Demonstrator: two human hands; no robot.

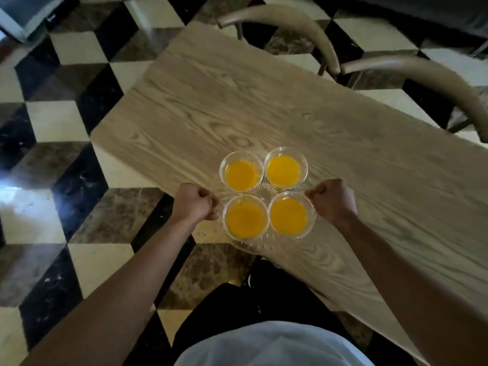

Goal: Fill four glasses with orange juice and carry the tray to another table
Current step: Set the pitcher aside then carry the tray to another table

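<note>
A clear cut-glass tray (264, 190) carries several clear glasses of orange juice: far left (241, 172), far right (285, 167), near left (245, 217) and near right (291, 215). My left hand (195, 203) grips the tray's left rim with curled fingers. My right hand (333, 199) grips the right rim the same way. The tray sits over the near corner of a light wooden table (303, 109), partly past its edge; whether it touches the tabletop I cannot tell.
Two curved beige chair backs (287, 22) (427, 75) stand along the table's far right side. A black, white and brown checkered floor (68, 159) surrounds the table. My dark trousers and white shirt fill the bottom centre.
</note>
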